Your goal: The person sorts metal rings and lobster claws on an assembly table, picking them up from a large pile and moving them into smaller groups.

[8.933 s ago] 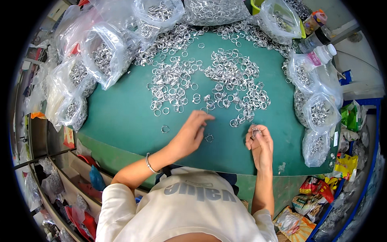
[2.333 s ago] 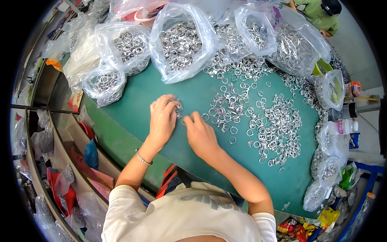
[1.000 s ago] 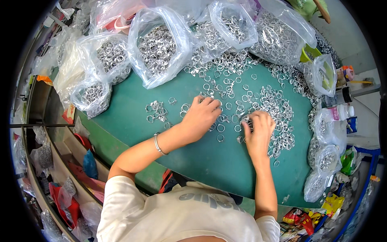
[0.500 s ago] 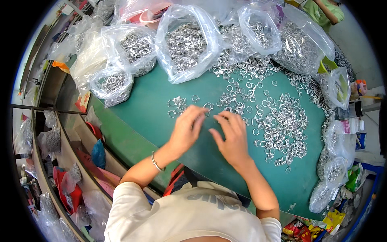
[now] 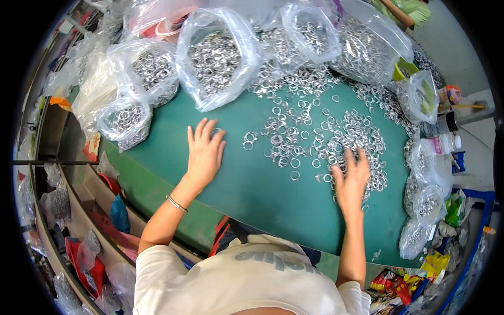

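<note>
On the green tabletop [image 5: 236,184] my left hand [image 5: 203,152] rests palm down with its fingers spread. A few rings [image 5: 216,130] show at its fingertips, partly covered by them. Farther right, my right hand [image 5: 353,184] reaches over the near side of a heap of silvery metal rings [image 5: 362,134], thumb and fingers apart and slightly blurred. Whether its fingertips touch the rings I cannot tell. Between the hands lie a looser scatter of rings [image 5: 283,139] and a small cluster of rings [image 5: 250,140].
Clear plastic bags full of rings, among them a large open bag [image 5: 215,63], line the far edge. Smaller bags [image 5: 428,202] stand along the right edge. Shelving [image 5: 79,210] with bags is at the left. Another person's arm [image 5: 396,13] shows at the far right.
My hands have parted: the left went left, the right moved right onto the heap. The rings that lay near the left hand are now mostly under its fingers or out of sight. The view has shifted.
</note>
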